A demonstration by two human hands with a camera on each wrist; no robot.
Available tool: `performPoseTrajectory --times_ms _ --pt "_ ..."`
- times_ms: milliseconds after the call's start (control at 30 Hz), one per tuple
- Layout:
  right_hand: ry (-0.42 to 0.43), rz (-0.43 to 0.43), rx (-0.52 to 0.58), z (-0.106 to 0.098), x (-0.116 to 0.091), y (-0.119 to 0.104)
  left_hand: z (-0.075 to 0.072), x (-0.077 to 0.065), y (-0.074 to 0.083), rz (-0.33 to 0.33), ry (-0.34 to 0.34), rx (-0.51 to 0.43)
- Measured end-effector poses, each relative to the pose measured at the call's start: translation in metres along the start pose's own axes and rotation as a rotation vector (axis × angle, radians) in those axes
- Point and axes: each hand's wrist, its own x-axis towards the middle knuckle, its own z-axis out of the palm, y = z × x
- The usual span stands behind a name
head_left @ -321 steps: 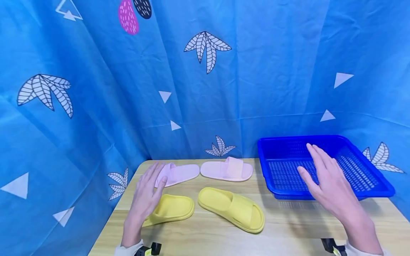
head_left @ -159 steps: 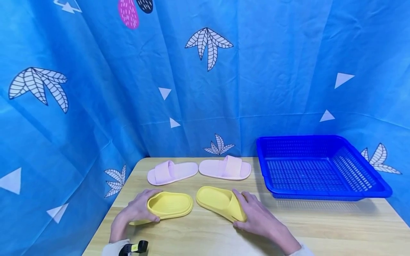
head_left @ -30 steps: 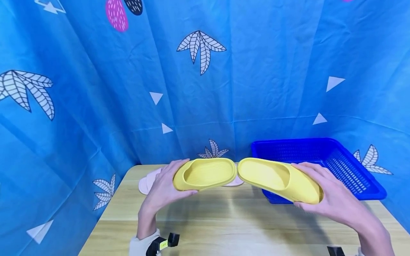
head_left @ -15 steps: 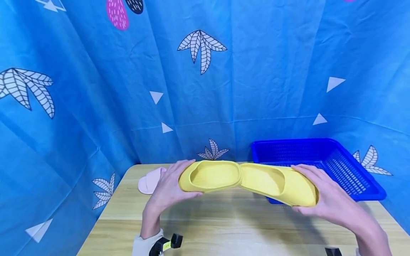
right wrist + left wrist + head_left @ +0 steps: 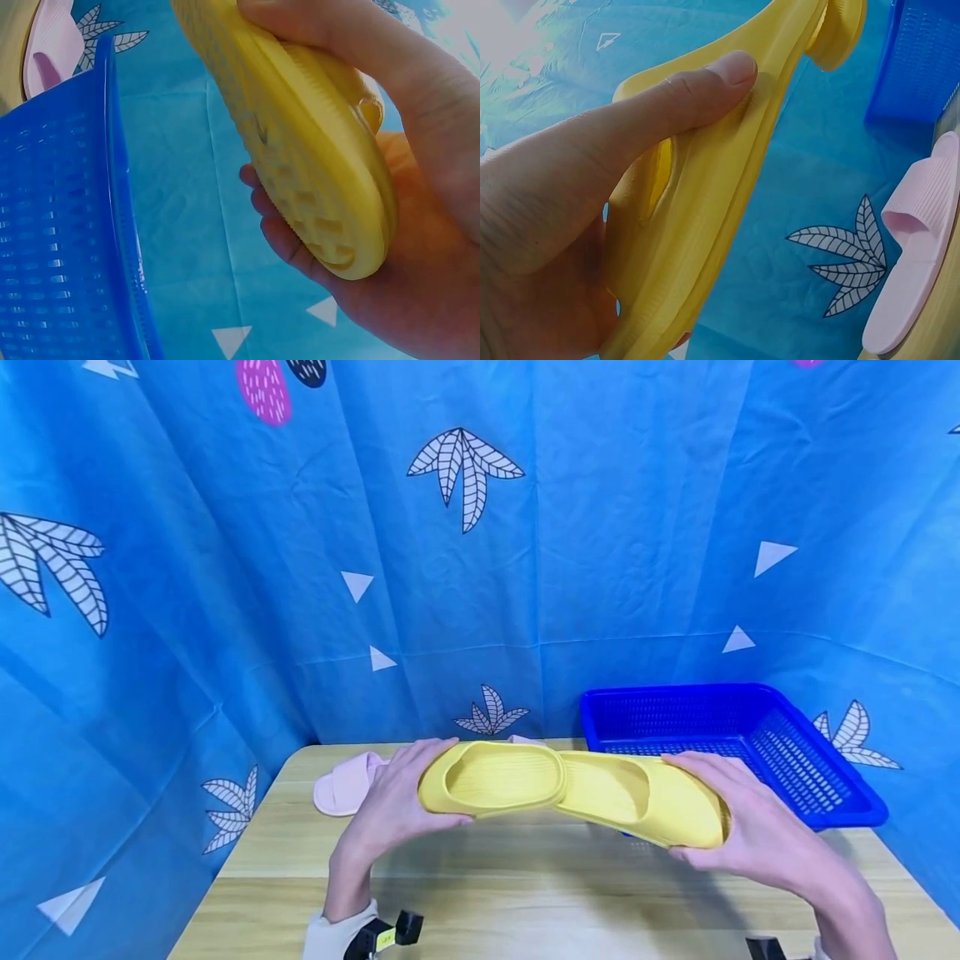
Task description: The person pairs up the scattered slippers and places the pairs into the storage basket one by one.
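Note:
Two yellow slippers are held up above the table, their heel ends meeting in the middle. My left hand grips the left yellow slipper by its toe end, thumb along the near side. Round the toe of the right yellow slipper my right hand is wrapped, and the patterned sole shows in the right wrist view. The left slipper's heel overlaps the right one's in the head view. Behind them lies a pink slipper, partly covered by my left hand; a second pink slipper is almost wholly hidden.
A blue perforated basket stands at the back right of the wooden table, just behind my right hand. A blue patterned curtain hangs along the back and sides.
Earlier the yellow slippers lay on the table; my hands took hold of them and lifted them. Over the last second they came together, closing the gap between their heels.

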Motion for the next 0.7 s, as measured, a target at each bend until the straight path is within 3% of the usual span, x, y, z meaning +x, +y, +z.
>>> performPoseTrajectory --times_ms 500,700 --pt "-0.048 0.040 -0.011 0.0005 -0.0004 -0.0065 0.0021 0.0019 0.0029 0.039 0.020 0.060" --pt "-0.050 0.031 -0.009 0.0013 0.0022 -0.0102 0.0074 0.0050 0.0095 0.022 -0.004 0.047"
